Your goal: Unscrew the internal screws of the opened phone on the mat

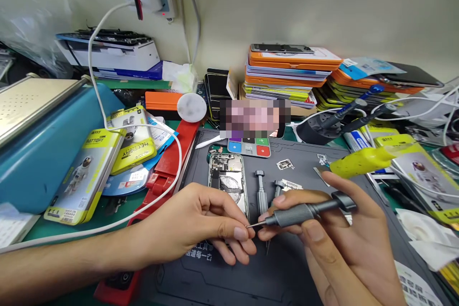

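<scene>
In my right hand [344, 234] is a grey precision screwdriver [294, 215], held nearly level with its thin bit pointing left. My left hand [218, 229] is closed in a pinch right at the bit's tip; whatever sits between the fingertips is too small to make out. Behind the left fingers lies an opened smartphone [228, 177], its inner parts exposed and its lower end partly covered by the hand. Two more grey screwdrivers, one upright-looking [261, 189] and another [278, 187] partly hidden by my right fingers, lie to the phone's right on the dark work mat [222, 282].
Battery packs [84, 177] and a red clamp-like tool [158, 186] lie left, crossed by a white cable [175, 167]. Toward the right are a yellow bottle [362, 161] and a black tool holder [315, 126]. Stacked orange boxes [290, 64] stand against the wall.
</scene>
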Motion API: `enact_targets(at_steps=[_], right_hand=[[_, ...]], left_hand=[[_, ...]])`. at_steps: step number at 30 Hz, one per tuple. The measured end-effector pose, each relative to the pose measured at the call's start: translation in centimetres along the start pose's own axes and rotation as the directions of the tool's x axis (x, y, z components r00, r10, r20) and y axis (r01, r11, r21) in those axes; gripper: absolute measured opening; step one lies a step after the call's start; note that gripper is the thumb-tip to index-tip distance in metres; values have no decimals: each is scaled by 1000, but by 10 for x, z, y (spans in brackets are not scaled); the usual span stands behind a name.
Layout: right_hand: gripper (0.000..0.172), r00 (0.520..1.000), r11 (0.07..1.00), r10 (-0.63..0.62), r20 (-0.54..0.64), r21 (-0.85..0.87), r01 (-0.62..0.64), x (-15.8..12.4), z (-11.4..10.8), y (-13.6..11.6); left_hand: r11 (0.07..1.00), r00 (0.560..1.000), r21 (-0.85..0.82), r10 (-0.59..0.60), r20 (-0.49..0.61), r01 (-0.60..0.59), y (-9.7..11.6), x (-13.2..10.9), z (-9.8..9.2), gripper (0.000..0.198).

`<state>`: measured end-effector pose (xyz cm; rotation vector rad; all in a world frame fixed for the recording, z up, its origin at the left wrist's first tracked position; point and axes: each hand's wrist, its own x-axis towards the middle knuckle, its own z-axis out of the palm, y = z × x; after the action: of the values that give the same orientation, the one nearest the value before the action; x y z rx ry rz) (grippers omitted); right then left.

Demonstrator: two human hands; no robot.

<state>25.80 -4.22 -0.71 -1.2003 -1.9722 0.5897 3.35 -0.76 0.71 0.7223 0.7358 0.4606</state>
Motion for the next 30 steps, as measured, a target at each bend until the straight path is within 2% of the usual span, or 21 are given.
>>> enact_targets(at_steps=[3,5,10,13,17,19,20,22,24,26,30], right_hand=[[79,968,951,249,-25,196,-239,-9,2,6],[86,950,920,310,-32,263,-292,-12,3,10],[91,949,917,313,-42,274,-291,-12,4,12],[87,955,936,292,-55,220,-274,-13,5,8],[62,995,996,86,-49,-31,-88,-8,3,0],[58,999,996,28,-38,-79,-31,-6,3,-2],[59,999,997,30,-18,-67,-32,-5,3,-1],[66,993,994,108,43,7,-109,-8,4,2],[79,977,972,214,14,97,-214,-11,4,5],[85,956,943,291,-33,178,-281,-12,5,8],[90,933,903,358,-36,268,-336,-3,4,8]], left_hand=[[1000,1000,28,7,-14,-6,1,0,1,32],[998,1000,58,17,-26,-15,1,1,1,32],[998,999,55,33,-42,-31,1,2,2,26],[998,998,56,45,-33,-43,0,0,1,26],[998,998,54,46,-39,-44,-1,-1,0,27],[998,998,50,42,-36,-40,-2,-1,0,28],[998,999,47,40,-32,-39,-2,0,0,28],[998,999,39,46,-15,-45,-3,0,1,27],[999,999,24,45,-4,-45,-3,0,1,26],[999,999,7,45,-2,-45,-3,-1,1,25],[999,999,4,46,6,-46,-3,-4,1,24]])
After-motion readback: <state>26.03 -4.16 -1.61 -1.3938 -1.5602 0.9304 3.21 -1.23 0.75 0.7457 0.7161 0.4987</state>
